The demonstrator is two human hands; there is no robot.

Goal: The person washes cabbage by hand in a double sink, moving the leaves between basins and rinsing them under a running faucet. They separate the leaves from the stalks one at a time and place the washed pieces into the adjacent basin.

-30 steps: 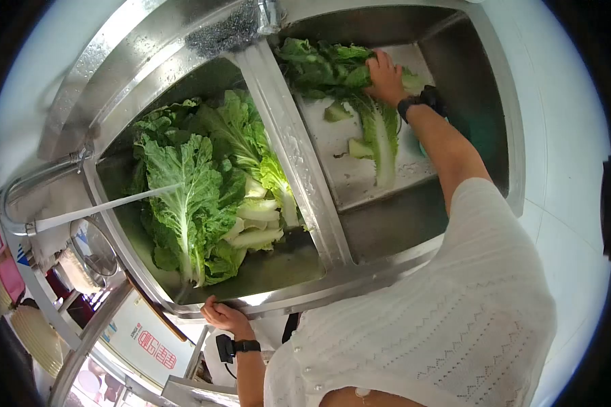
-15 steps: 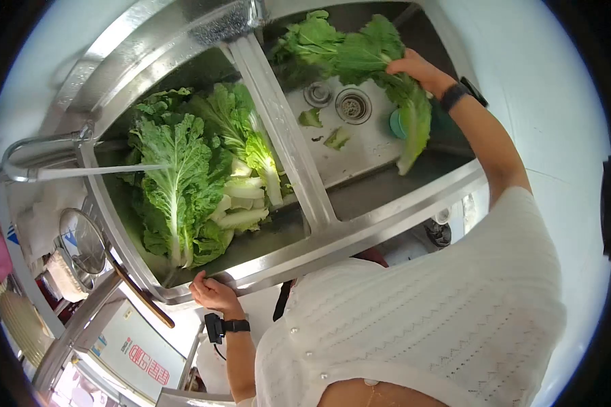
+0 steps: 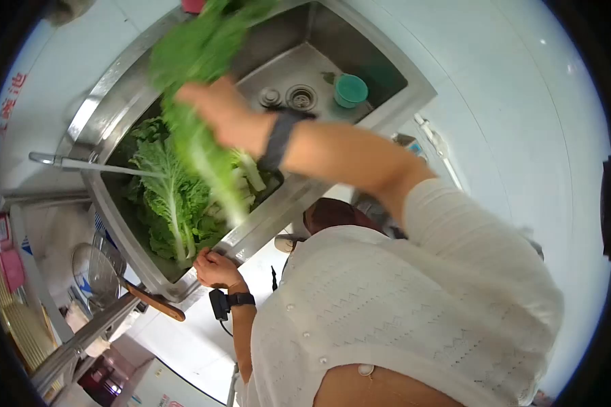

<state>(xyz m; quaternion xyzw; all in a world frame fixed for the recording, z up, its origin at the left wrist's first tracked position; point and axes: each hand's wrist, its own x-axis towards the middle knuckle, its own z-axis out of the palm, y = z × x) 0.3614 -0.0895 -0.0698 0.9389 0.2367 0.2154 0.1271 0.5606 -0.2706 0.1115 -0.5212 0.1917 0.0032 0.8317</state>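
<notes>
My right hand, smeared by motion, is closed round a bunch of green leaves above the left basin. The bunch hangs over the basin, its pale end pointing down toward the front rim. More leafy cabbage lies in the left basin, with water running onto it from the faucet. Close to the front rim of the sink, my left hand rests with its fingers curled; whether it holds anything is not visible.
A teal round container stands in the right basin beside the drain. At the lower left, a strainer with a wooden handle lies near a metal rail. A pink item is at the far left.
My right hand has carried the leaves from the right basin leftward over the left one. My left hand stays by the front rim. The view has shifted.
</notes>
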